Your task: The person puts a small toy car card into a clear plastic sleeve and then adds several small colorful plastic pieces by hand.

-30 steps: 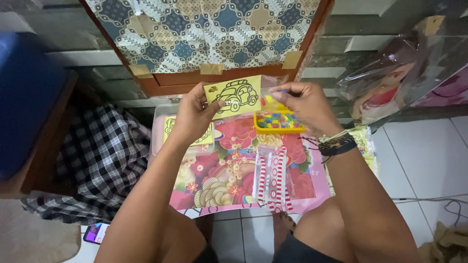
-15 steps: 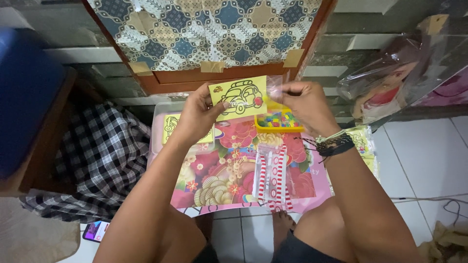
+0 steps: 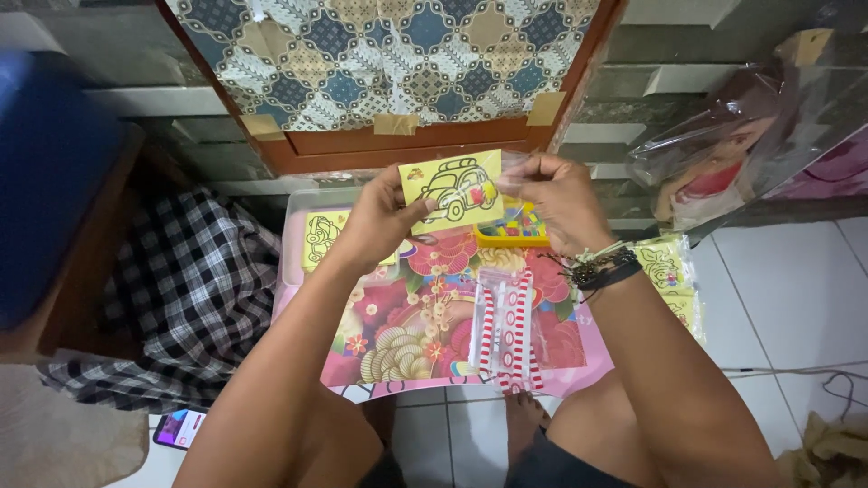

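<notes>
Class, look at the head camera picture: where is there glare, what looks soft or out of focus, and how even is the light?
Head view: even, soft light; glare on the clear plastic bag at upper right; the blue object at far left is blurred; the yellow car card held by the left hand and right hand is sharp; edges bow slightly.

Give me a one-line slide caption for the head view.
Both hands, left hand and right hand, hold a yellow car card above a floral tray.

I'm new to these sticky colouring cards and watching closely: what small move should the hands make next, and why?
Probably lower the yellow car card onto the flowered tray. Left hand and right hand pinch it in mid-air; only a small patch is coloured, and the colour box sits just below.
</notes>
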